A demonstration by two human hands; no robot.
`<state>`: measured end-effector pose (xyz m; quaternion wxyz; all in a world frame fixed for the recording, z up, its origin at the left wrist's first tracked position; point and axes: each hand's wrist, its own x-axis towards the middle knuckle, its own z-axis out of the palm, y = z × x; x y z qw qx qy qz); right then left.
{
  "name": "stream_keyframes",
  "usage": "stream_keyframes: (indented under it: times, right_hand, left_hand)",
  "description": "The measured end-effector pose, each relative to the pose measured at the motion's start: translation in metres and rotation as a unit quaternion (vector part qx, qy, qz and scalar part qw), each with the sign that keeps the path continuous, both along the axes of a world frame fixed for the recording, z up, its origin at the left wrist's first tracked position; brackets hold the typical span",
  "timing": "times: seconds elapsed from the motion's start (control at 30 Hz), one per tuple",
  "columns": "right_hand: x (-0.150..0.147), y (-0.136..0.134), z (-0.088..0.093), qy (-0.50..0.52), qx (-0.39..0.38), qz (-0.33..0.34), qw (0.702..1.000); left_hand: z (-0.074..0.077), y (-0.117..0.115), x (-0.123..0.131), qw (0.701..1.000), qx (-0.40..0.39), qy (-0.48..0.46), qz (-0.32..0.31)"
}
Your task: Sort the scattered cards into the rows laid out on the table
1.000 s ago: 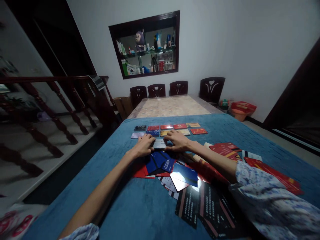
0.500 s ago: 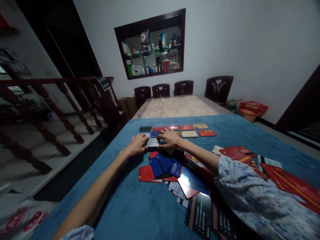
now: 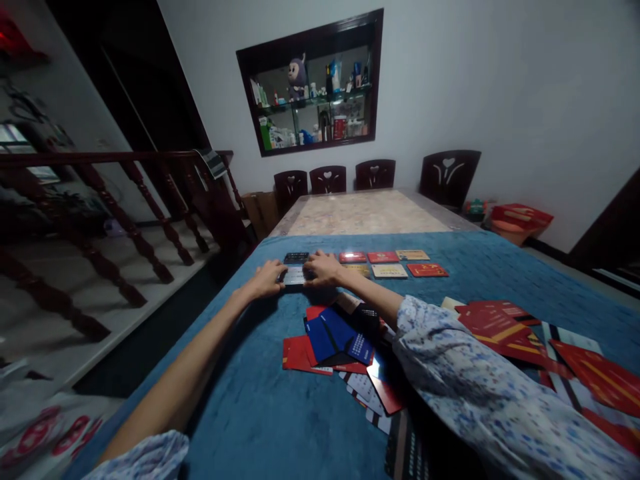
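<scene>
A small stack of silvery-white cards lies between my two hands at the left end of the near card row. My left hand grips its left edge, while my right hand closes on its right edge. Just behind it sits a black card. To the right are two rows of cards, among them a red card, a cream card and a red-and-gold card. Nearer me, blue cards overlap red ones in a loose pile, partly under my right sleeve.
More red cards are scattered at the right on the blue cloth. Beyond it the bare tabletop reaches toward dark chairs. A wooden railing runs along the left.
Both hands have moved slightly forward and left with the silvery-white stack, bringing it close to the black card. The view has shifted a little.
</scene>
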<state>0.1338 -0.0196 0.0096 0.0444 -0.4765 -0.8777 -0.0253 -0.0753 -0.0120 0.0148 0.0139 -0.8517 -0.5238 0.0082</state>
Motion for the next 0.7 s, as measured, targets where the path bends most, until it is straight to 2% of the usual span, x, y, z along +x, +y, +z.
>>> stream_keyframes:
  times: [0.3, 0.7]
  right_hand:
    - [-0.02, 0.021, 0.001, -0.006, -0.025, -0.017, 1.0]
    - [-0.033, 0.038, -0.005, -0.044, -0.049, -0.049, 0.997]
  left_hand:
    - [-0.013, 0.044, -0.017, 1.0, 0.014, -0.008, -0.022]
    - [-0.021, 0.062, -0.008, 1.0, -0.014, 0.017, -0.008]
